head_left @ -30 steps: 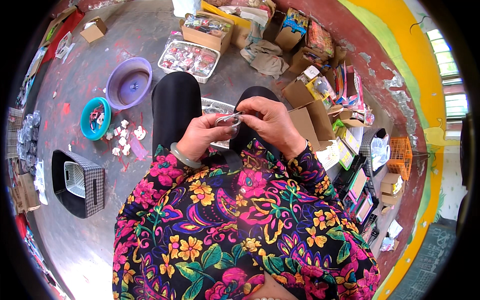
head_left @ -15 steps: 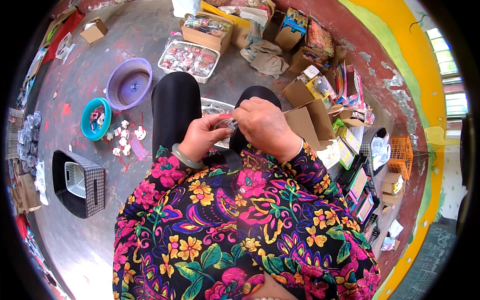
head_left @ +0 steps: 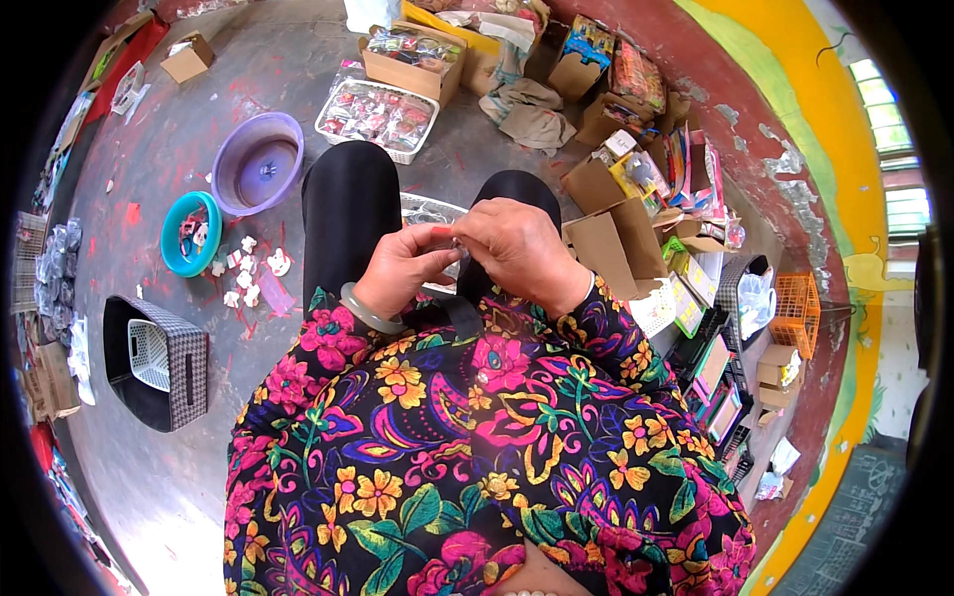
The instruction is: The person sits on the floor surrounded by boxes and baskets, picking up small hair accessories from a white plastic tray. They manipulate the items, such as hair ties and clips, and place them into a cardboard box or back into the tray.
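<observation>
My left hand (head_left: 404,266), with a pale bangle at the wrist, is closed in a pinch with thumb and forefinger nearly together. My right hand (head_left: 524,250) meets it above my lap, its fingers bent and pressed together at the tips. Something small and shiny is caught between the two sets of fingertips; they cover most of it, so its kind cannot be told. Below and behind the hands, between my knees, a white basket (head_left: 427,207) shows in part, with clear plastic-looking things in it.
A white basket of red-and-clear packets (head_left: 376,117) lies beyond my knees, beside an open carton (head_left: 417,62). Purple (head_left: 256,164) and teal (head_left: 189,234) basins stand left, near scattered white pieces (head_left: 238,273) and a checked bin (head_left: 159,363). Cartons (head_left: 616,243) crowd the right.
My right hand has turned and lowered slightly, its fingertips now against those of my left hand. The shiny, clear thing seen between them before is now mostly covered.
</observation>
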Action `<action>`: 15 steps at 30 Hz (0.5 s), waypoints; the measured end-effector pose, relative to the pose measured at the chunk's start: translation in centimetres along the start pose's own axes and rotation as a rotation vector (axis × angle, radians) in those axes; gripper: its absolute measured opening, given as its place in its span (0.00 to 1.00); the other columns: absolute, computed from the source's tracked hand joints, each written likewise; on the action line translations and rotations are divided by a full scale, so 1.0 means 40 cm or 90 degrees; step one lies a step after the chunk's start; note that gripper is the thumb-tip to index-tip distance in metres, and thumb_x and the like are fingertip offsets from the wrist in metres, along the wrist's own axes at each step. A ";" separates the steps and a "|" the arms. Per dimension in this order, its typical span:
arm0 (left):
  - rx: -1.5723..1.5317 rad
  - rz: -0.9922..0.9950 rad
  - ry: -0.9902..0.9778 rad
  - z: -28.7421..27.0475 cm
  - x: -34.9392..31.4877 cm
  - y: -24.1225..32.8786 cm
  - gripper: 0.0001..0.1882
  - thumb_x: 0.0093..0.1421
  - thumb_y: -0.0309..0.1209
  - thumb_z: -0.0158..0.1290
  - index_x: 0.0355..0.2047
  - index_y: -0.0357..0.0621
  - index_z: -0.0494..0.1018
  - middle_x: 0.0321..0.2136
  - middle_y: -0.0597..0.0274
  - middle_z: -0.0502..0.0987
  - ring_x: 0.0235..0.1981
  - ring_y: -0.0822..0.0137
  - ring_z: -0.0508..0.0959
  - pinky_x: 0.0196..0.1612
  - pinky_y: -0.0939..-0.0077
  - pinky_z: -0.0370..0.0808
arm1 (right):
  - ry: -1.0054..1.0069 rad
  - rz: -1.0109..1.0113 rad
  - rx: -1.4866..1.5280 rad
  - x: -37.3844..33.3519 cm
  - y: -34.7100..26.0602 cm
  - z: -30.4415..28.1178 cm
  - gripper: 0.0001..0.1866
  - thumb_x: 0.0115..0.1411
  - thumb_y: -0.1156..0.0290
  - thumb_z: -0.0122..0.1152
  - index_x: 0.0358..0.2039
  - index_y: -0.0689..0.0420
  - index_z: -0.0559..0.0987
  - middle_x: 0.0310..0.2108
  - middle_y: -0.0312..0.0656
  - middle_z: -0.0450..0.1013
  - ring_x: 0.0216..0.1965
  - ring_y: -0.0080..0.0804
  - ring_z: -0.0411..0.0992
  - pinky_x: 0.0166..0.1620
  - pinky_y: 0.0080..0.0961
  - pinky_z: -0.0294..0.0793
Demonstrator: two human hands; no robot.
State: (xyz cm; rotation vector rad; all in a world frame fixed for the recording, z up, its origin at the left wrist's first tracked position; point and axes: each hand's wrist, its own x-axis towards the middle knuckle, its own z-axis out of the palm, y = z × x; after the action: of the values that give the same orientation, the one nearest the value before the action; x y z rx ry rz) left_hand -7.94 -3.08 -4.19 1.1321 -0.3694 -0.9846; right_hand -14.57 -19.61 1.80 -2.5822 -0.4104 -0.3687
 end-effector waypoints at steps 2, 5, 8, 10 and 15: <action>0.005 0.003 -0.003 -0.002 -0.002 0.001 0.13 0.59 0.28 0.49 0.44 0.36 0.70 0.35 0.64 0.75 0.34 0.76 0.74 0.29 0.83 0.76 | 0.004 0.004 0.007 -0.001 0.005 0.002 0.06 0.47 0.76 0.55 0.28 0.56 0.75 0.22 0.41 0.69 0.27 0.40 0.70 0.28 0.31 0.69; 0.008 0.006 0.013 -0.003 -0.005 0.002 0.15 0.62 0.34 0.45 0.44 0.36 0.70 0.36 0.61 0.75 0.35 0.74 0.75 0.26 0.82 0.76 | 0.020 0.013 0.015 0.002 -0.003 -0.001 0.06 0.48 0.76 0.55 0.29 0.56 0.75 0.23 0.41 0.70 0.27 0.41 0.71 0.28 0.31 0.69; 0.014 0.003 0.024 0.004 -0.006 0.009 0.17 0.63 0.36 0.42 0.45 0.36 0.70 0.37 0.60 0.75 0.36 0.73 0.75 0.25 0.82 0.76 | 0.026 0.097 0.072 -0.001 -0.008 0.006 0.07 0.48 0.77 0.54 0.30 0.55 0.75 0.24 0.41 0.72 0.28 0.41 0.71 0.28 0.31 0.69; 0.016 -0.003 0.013 -0.005 -0.003 0.006 0.18 0.63 0.36 0.42 0.46 0.37 0.70 0.39 0.60 0.74 0.39 0.72 0.74 0.25 0.82 0.77 | -0.002 0.067 0.037 0.001 -0.008 -0.002 0.08 0.48 0.77 0.54 0.31 0.55 0.75 0.25 0.41 0.72 0.29 0.41 0.71 0.28 0.31 0.69; 0.027 0.004 0.002 -0.004 -0.004 0.009 0.18 0.63 0.37 0.41 0.46 0.37 0.70 0.38 0.60 0.74 0.39 0.73 0.73 0.25 0.82 0.76 | -0.014 0.033 0.012 0.001 -0.007 0.007 0.05 0.49 0.74 0.50 0.27 0.54 0.75 0.24 0.42 0.72 0.28 0.42 0.72 0.29 0.33 0.71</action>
State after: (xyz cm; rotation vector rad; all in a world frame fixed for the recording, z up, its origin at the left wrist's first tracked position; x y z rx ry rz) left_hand -7.75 -2.83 -3.90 1.1698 -0.3925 -0.9733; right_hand -14.60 -19.21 1.71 -2.5758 -0.3533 -0.3168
